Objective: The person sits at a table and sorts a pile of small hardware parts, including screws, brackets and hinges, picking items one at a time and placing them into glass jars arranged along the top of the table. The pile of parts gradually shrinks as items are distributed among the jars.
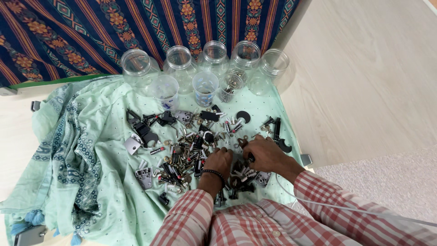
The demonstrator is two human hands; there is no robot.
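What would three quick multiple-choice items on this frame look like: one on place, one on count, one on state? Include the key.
1. Where do the person's two hands rest?
A. Inside a jar
B. On the pile of small metal and black hardware parts
C. On the bare floor

2. How many large clear plastic jars stand in the back row?
A. Two
B. Five
C. Nine

3. What state are those jars in?
A. Lids off, mouths open
B. Lidded
C. Tipped over

Key: 1 B, the left hand and right hand lie on the pile of hardware parts spread over the pale green cloth. 2 B, five large clear plastic jars line the cloth's far edge. 3 A, every mouth shows open and upright.
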